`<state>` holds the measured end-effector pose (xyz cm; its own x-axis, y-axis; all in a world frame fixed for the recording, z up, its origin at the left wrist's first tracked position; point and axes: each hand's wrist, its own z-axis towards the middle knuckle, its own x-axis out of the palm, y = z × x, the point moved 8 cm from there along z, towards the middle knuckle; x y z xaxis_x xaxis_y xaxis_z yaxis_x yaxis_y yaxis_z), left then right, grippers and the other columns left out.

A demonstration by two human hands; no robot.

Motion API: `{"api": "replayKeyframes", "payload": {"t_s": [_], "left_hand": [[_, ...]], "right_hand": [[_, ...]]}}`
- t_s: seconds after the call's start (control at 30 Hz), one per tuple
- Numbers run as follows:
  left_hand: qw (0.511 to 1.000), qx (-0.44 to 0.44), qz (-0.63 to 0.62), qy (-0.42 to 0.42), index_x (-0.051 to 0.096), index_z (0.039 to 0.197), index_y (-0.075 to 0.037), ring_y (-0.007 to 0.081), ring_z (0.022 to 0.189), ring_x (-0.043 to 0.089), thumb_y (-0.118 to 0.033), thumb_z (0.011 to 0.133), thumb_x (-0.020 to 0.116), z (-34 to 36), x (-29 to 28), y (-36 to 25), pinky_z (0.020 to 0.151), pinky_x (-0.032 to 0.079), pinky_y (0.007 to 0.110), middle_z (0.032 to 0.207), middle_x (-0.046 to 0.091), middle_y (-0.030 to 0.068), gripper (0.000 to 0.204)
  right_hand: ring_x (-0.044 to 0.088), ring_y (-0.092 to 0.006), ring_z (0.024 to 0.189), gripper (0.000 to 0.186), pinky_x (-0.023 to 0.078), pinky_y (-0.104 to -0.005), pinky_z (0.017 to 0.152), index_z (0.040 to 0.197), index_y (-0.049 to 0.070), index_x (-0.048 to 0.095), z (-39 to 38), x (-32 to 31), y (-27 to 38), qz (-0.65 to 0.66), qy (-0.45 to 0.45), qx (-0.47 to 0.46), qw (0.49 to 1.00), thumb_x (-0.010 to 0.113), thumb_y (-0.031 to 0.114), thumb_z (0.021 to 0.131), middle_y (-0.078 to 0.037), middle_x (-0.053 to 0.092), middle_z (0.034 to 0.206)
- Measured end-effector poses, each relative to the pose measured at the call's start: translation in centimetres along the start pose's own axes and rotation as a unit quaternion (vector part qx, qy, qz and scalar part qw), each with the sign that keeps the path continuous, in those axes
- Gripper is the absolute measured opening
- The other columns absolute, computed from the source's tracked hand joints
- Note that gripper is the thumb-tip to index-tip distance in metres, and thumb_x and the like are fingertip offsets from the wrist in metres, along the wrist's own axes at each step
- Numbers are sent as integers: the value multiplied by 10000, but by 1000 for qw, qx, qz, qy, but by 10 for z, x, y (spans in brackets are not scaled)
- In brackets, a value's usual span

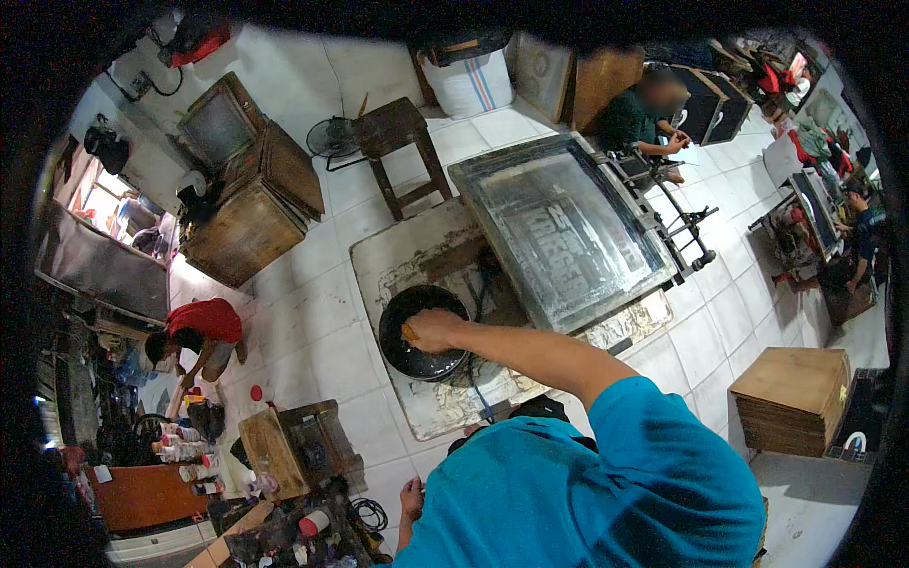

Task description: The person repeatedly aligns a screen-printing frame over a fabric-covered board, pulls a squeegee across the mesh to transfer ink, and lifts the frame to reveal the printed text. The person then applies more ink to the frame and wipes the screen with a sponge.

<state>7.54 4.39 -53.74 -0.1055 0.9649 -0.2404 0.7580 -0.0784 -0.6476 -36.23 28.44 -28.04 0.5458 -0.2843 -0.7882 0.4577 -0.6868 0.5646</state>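
Observation:
My right hand (434, 331) reaches down into a round black basin (386, 358). Its fingers are closed around a small orange-yellow piece (409, 332), mostly hidden, so its kind is unclear. The basin stands on a stained, pale board (431, 407) on the floor. Close to my body, low in the picture, my left hand (412, 498) hangs with its fingers curled and nothing visible in them. Beyond the basin to the right, a framed printing screen (578, 227) lies tilted, with pale lettering on its wet-looking mesh.
Behind the basin stand a wooden stool (386, 128) and a black fan (331, 138). A wooden cabinet (251, 213) is at left, near a person in red (206, 322). Another person (630, 118) sits beyond the screen. Stacked brown boards (791, 393) stand at right.

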Motion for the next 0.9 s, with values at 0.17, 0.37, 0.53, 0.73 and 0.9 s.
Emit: {"api": "replayKeyframes", "payload": {"t_s": [0.17, 0.37, 0.53, 0.73, 0.9], "left_hand": [[997, -69, -43, 0, 598, 1274, -109, 216, 888, 667, -449, 1015, 630, 19, -11, -43, 727, 508, 369, 1028, 666, 15, 428], [991, -109, -73, -13, 580, 1280, -124, 222, 901, 670, -469, 1016, 615, 61, -41, -32, 743, 504, 385, 1046, 673, 31, 437], [993, -56, -100, -30, 542, 1365, -99, 203, 866, 667, -482, 1005, 630, 77, -46, -55, 701, 521, 347, 1102, 690, 60, 532], [989, 85, 23, -116, 493, 1444, 29, 262, 1110, 629, -406, 1020, 636, 61, -13, -152, 936, 506, 363, 1271, 637, 155, 625], [918, 184, 215, -277, 389, 1513, 62, 479, 1474, 268, -395, 952, 673, 38, 57, -228, 1198, 240, 577, 1555, 350, 331, 777]], "right_hand": [[701, -444, 953, 372, 563, -547, 844, 1048, 3, 701, -8, -3, 15, -57, -39, -20, 997, 608, 342, 927, -265, 722, 1000], [685, -396, 1046, 450, 554, -520, 887, 1229, -17, 609, 3, -27, 20, -12, -54, 32, 998, 671, 249, 871, -256, 691, 1104], [591, -377, 1231, 637, 510, -513, 972, 1367, 38, 498, -3, -16, 35, -91, -29, -76, 993, 727, 86, 775, -225, 599, 1307], [546, -405, 1246, 720, 426, -533, 1084, 1416, 97, 488, -48, -66, 28, 92, -209, -104, 968, 768, 171, 757, -178, 586, 1340], [609, -239, 1253, 727, 457, -422, 1093, 1455, 57, 478, -102, -109, -32, 559, -134, -42, 817, 823, 254, 846, -131, 633, 1358]]}}
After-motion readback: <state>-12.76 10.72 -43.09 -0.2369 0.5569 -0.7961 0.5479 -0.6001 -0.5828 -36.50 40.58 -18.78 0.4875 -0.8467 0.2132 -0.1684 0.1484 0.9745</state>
